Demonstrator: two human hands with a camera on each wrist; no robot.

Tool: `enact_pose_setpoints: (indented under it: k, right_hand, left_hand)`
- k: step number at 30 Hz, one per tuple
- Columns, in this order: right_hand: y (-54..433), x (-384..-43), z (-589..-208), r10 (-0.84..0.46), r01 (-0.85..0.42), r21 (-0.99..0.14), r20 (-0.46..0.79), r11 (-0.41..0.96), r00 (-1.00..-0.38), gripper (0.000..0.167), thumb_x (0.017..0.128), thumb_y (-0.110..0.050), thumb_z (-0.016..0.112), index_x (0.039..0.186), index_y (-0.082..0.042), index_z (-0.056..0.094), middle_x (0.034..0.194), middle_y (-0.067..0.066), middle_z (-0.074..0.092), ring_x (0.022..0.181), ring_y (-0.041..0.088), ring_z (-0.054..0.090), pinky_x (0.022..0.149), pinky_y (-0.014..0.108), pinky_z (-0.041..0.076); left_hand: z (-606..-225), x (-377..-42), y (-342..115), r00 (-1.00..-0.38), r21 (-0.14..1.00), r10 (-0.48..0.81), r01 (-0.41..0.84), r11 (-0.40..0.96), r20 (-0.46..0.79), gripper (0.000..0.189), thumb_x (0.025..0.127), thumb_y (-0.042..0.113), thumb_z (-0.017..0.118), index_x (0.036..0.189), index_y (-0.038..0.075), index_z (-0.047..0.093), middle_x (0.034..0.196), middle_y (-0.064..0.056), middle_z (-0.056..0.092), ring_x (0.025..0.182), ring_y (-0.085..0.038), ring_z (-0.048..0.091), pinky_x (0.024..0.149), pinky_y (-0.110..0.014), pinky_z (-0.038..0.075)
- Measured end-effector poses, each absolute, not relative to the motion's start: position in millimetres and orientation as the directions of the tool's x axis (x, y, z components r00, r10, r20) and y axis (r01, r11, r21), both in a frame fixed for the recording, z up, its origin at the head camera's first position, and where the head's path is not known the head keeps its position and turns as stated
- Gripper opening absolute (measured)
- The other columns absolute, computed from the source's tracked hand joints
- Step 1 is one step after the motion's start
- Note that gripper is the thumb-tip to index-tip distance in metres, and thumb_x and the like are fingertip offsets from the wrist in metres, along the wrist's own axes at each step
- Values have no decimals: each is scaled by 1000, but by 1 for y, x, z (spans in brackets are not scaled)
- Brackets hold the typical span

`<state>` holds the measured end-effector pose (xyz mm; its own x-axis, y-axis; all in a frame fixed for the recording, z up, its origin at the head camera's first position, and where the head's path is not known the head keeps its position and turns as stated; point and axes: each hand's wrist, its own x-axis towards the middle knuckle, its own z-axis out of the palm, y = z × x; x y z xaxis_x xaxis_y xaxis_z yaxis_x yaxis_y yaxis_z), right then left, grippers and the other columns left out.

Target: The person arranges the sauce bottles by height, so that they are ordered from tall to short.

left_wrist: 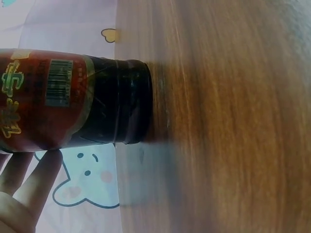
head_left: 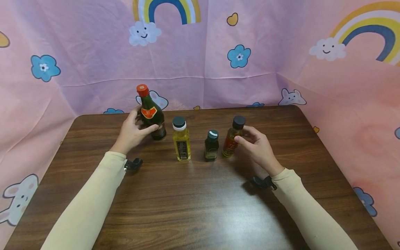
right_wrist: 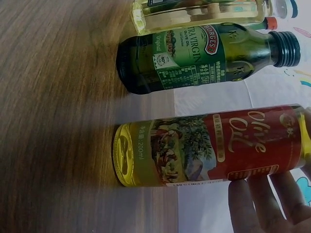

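My left hand [head_left: 131, 132] grips a dark bottle [head_left: 152, 113] with a red cap and red label, thumb across its front. The bottle leans a little to the left; I cannot tell whether its base touches the table. My right hand [head_left: 257, 147] holds a small olive oil bottle [right_wrist: 194, 148] with a red label and black cap between thumb and fingers. That one tilts slightly too. Between the hands stand a clear bottle of yellow oil [head_left: 182, 140] with a dark green cap and a small dark green olive oil bottle [right_wrist: 194, 58].
The brown wooden table [head_left: 175, 211] reaches back to a pink and purple cloth [head_left: 184, 62] printed with rainbows, flowers and rabbits. Dark wrist straps with black mounts show at both cuffs. The green bottle stands close beside the bottle in my right hand.
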<state>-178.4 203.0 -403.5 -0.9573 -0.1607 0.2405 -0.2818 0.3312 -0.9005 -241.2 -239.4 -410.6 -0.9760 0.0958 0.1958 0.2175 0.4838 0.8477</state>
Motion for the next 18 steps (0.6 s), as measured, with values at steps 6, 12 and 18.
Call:
enact_pose_setpoints:
  k: [6, 12, 18]
  right_hand:
    - [203, -178, -403, -157, -278, -899, 237, 337, -959, 38, 99, -11, 71, 135, -2, 63, 127, 17, 67, 116, 25, 64, 100, 32, 55]
    - [203, -178, -404, -155, -264, -903, 224, 337, -962, 39, 100, -13, 71, 136, -3, 63, 127, 16, 67, 114, 18, 65, 99, 28, 55]
    - [203, -176, -403, -157, -253, -902, 210, 350, -965, 39, 101, -16, 70, 138, -6, 63, 129, 14, 67, 118, 21, 64, 101, 27, 53]
  left_hand:
    - [-412, -239, -242, -975, 860, 84, 222, 460, 206, 106, 88, 32, 85, 167, 21, 16, 163, -12, 32, 146, -36, 41, 115, -57, 40]
    - [-412, -229, -249, -967, 873, 63, 250, 419, 247, 102, 87, 25, 86, 166, 30, 20, 167, -4, 30, 149, -29, 38, 114, -57, 42]
    - [-410, -211, -253, -967, 876, 58, 250, 412, 248, 102, 88, 20, 86, 166, 31, 21, 169, -2, 28, 150, -28, 37, 113, -57, 42]
